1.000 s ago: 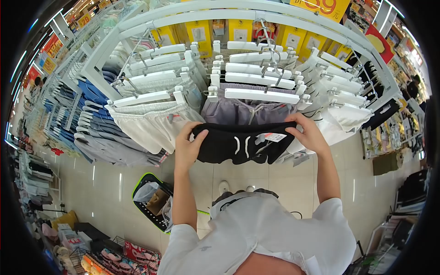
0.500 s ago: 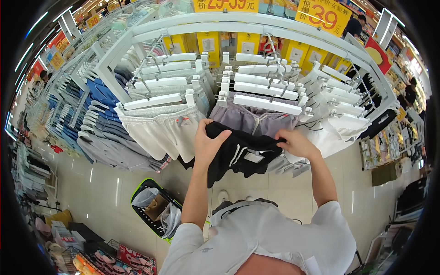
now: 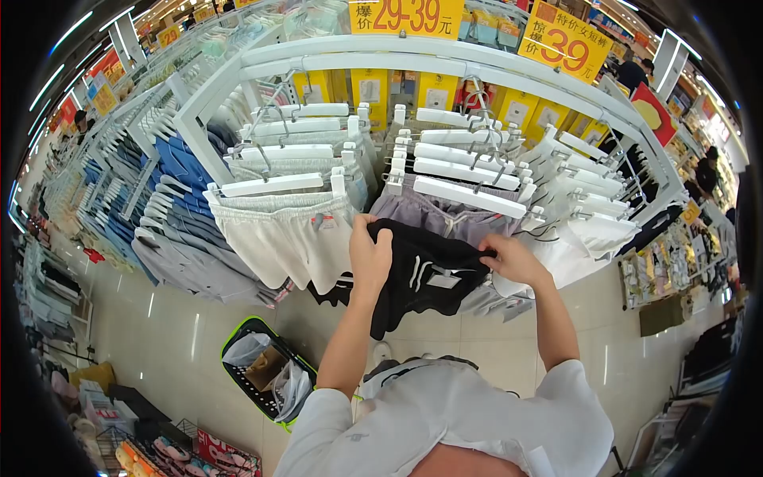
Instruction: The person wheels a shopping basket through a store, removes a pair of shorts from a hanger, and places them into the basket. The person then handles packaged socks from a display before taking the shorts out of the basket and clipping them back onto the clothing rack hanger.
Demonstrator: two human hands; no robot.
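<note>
A pair of black shorts (image 3: 404, 298) with white drawstrings and a pale tag hangs stretched between my hands. My left hand (image 3: 370, 256) is closed on the waistband at its left end. At the other end, my right hand (image 3: 511, 257) pinches the waistband. Just behind are purple-grey shorts (image 3: 425, 205) on a white clip hanger (image 3: 469, 196), partly covered by the black pair. Cream shorts (image 3: 278, 238) hang to the left of my left hand, and white shorts (image 3: 572, 246) to the right of my right hand.
A white metal rack (image 3: 310, 54) frames the hanging shorts, with yellow price signs (image 3: 564, 40) on top. Blue and grey clothes (image 3: 183, 238) hang farther left. On the floor stands a black basket with a green rim (image 3: 230, 343), holding bags and a brown item.
The view has shifted slightly, so the rack sits lower in it. My left thumb has folded in over the waistband, and the shorts have turned a little. Both hands still hold them.
</note>
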